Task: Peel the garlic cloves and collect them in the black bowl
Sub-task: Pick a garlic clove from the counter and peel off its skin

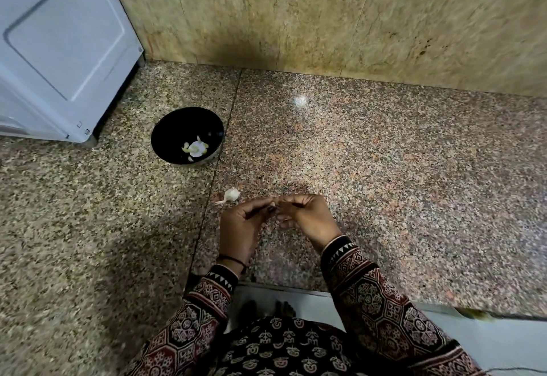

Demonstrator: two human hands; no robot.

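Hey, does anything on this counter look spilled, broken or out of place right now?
Nothing stands out. The black bowl sits upright with pale garlic pieces inside. One loose garlic piece lies on the counter near the left hand, which with the right hand pinches a small clove.

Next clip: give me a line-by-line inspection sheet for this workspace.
Surface: speckled granite counter, with a seam running front to back.
Job's things: black bowl at the left rear, with pale garlic pieces inside; a garlic chunk on the counter just beyond the left hand; a small clove between the hands.
Clutter: nothing seen.
Hands: left hand and right hand both pinch the clove near the counter's front.
Cables: a thin dark line at the bottom right edge; cannot tell what it is.
Surroundings: white appliance at the left; stone wall behind.
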